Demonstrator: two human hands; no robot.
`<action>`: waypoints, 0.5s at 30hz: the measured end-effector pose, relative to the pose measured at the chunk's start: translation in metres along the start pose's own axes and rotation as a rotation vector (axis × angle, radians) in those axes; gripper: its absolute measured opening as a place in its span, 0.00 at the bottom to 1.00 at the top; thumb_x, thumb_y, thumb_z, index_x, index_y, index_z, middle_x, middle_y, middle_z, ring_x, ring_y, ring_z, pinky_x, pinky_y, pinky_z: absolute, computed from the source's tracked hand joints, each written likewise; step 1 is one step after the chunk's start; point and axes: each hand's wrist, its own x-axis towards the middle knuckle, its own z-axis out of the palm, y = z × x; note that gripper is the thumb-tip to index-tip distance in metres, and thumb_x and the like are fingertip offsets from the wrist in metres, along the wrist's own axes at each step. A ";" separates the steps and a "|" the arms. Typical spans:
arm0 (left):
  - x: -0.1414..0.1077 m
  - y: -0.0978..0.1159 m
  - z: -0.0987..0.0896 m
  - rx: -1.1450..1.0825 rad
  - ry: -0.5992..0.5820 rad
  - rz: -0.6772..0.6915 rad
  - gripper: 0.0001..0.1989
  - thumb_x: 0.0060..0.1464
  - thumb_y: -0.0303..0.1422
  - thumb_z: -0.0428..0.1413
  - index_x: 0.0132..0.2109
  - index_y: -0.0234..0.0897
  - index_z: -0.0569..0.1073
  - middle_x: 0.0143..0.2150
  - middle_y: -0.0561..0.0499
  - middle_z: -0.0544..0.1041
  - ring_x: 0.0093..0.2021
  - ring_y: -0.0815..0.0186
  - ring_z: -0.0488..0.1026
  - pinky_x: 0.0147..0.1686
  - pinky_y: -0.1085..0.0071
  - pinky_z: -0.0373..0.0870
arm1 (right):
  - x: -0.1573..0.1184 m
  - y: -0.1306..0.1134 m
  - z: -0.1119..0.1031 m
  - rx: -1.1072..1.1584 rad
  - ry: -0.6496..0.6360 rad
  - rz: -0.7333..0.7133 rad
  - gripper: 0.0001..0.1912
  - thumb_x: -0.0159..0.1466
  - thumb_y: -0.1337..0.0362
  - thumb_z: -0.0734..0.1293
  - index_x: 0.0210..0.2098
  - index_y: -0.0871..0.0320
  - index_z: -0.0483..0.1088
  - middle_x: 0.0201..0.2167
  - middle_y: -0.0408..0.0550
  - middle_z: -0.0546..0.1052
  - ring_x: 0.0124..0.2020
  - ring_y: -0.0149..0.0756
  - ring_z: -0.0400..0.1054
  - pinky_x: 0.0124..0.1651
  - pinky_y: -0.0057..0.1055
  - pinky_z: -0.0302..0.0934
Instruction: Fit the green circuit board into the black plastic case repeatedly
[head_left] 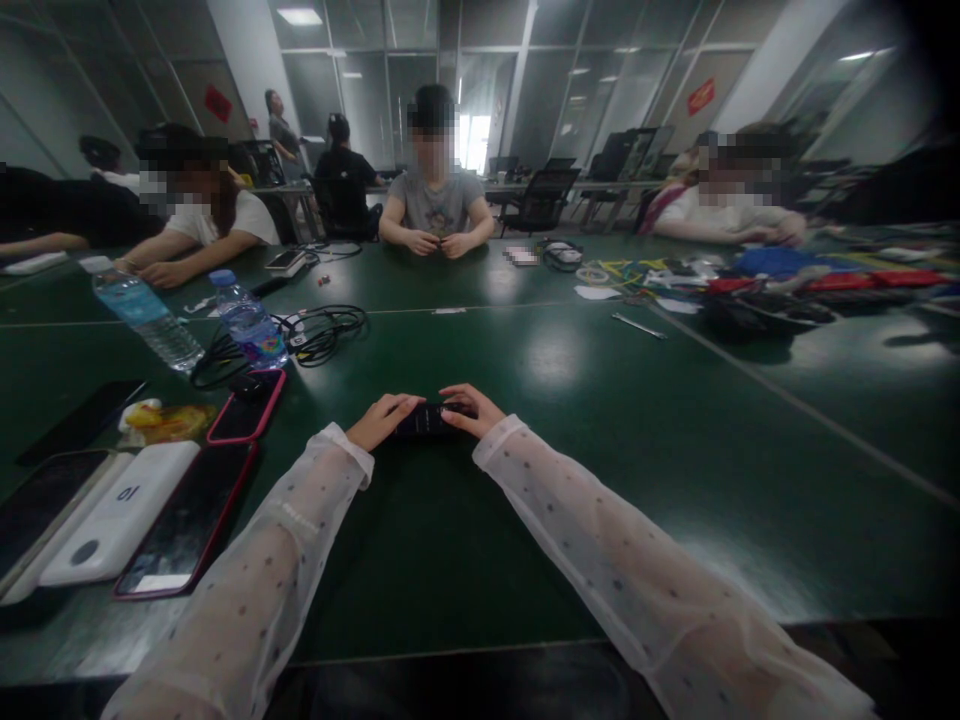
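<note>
A dark phone (424, 420), its screen lit with faint text, lies sideways between my two hands at the middle of the green table. My left hand (382, 420) grips its left end, fingers over the top edge. At the other end my right hand (474, 410) holds it, with the thumb on the screen and the fingers behind. Whether the phone rests on the table or is slightly raised, I cannot tell. Sheer white dotted sleeves cover both forearms.
To the left are a pink-edged phone (247, 408), a red-edged phone (187, 520), a white power bank (120, 515), water bottles (251, 320) and black cables (326, 335). A wrench-like metal tool (637, 326) and a heap of coloured items (810, 280) lie right. Several people sit around the table.
</note>
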 end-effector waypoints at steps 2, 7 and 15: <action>0.001 -0.001 0.001 0.011 -0.003 0.009 0.28 0.62 0.53 0.41 0.56 0.44 0.73 0.55 0.49 0.74 0.59 0.55 0.65 0.62 0.55 0.57 | 0.001 0.000 -0.001 0.054 0.008 0.023 0.27 0.56 0.52 0.73 0.50 0.54 0.64 0.43 0.49 0.75 0.50 0.42 0.71 0.57 0.49 0.60; 0.002 0.000 0.000 0.023 -0.026 0.017 0.27 0.62 0.54 0.42 0.56 0.45 0.73 0.54 0.49 0.74 0.59 0.54 0.65 0.62 0.54 0.56 | 0.003 0.001 -0.005 0.148 -0.022 0.033 0.31 0.52 0.51 0.75 0.49 0.54 0.63 0.41 0.48 0.75 0.48 0.42 0.72 0.55 0.49 0.62; 0.001 -0.001 0.002 -0.051 -0.030 0.009 0.25 0.62 0.53 0.43 0.54 0.48 0.74 0.56 0.50 0.74 0.59 0.54 0.65 0.61 0.54 0.56 | 0.001 -0.002 -0.003 0.192 -0.007 0.028 0.26 0.56 0.49 0.72 0.48 0.54 0.64 0.42 0.49 0.75 0.46 0.41 0.71 0.52 0.47 0.64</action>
